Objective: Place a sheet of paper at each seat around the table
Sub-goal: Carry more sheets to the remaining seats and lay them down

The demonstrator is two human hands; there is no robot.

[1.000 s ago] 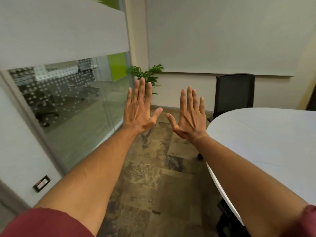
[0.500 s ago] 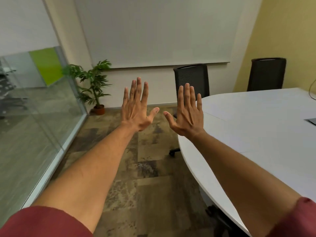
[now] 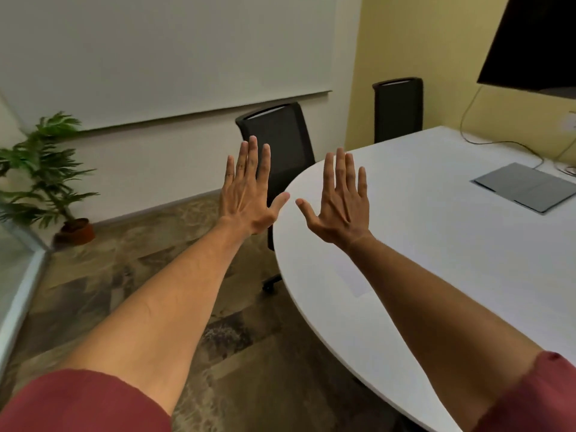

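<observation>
A white rounded table (image 3: 436, 244) fills the right half of the view. A white sheet of paper (image 3: 352, 280) lies on it near its left edge, partly hidden by my right forearm. My left hand (image 3: 249, 194) is held up flat with fingers spread, over the floor beside the table's edge. My right hand (image 3: 338, 201) is held up the same way above the table's left end. Both hands hold nothing. A black chair (image 3: 280, 145) stands behind my left hand at the table's end, and a second black chair (image 3: 397, 109) stands farther back.
A grey flap panel (image 3: 526, 187) is set in the table at the right, with cables (image 3: 505, 143) running to the yellow wall. A dark screen (image 3: 536, 42) hangs at the top right. A potted plant (image 3: 53, 176) stands at the left beside a glass partition (image 3: 15, 275).
The view has swung right: the glass partition has slid off to the left, and more of the table, a second chair and the screen have come into view. Both hands stay raised and spread.
</observation>
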